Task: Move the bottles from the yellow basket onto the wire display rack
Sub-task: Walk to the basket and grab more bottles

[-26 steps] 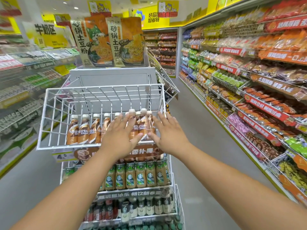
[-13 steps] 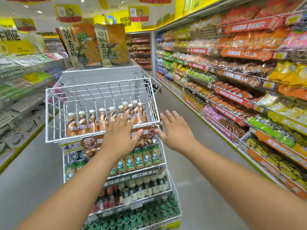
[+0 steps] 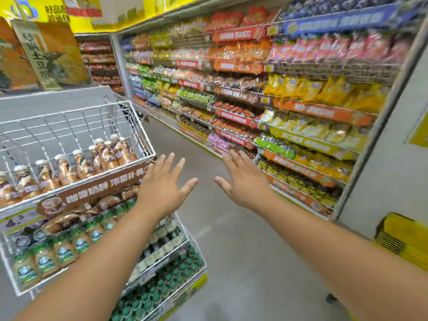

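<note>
left hand (image 3: 162,193): centre frame, fingers spread wide, grip holds nothing, just right of rack front
right hand (image 3: 245,181): centre frame, fingers spread wide, empty, over aisle floor
white wire display rack (image 3: 76,112): left of frame
brown coffee bottles with white caps (image 3: 78,162): standing in rack's top basket
stacked yellow plastic baskets (image 3: 405,237): right edge
</note>
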### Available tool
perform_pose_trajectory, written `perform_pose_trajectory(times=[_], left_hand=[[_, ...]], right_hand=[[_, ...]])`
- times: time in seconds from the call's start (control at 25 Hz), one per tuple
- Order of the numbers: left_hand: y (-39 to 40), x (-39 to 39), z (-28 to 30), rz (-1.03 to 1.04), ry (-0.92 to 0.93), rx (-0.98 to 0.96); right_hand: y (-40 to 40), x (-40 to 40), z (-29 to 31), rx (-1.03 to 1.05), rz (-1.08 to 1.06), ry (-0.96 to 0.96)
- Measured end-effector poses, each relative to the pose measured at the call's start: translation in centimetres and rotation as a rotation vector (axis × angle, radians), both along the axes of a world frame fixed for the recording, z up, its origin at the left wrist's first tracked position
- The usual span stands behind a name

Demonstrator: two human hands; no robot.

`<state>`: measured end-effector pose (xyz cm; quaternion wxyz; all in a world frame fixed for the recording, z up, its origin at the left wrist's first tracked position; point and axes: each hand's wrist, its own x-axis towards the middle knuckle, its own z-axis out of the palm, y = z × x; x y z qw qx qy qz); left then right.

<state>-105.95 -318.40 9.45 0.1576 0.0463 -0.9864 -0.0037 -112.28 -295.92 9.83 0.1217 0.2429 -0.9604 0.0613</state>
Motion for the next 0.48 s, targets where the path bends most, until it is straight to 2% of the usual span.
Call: perform_pose_trajectory(times=[0.36,0.48], left_hand=[[18.0,-4.1,0.2,-0.355,0.041,-0.008],[25.5,-4.6,-0.5,-0.442,0.034,0.015]], right_hand=[[18.5,3.5,0.1,-0.021,-0.316,0.063],[25.5,4.5,-1.1,-0.016,-0.408,0.027]])
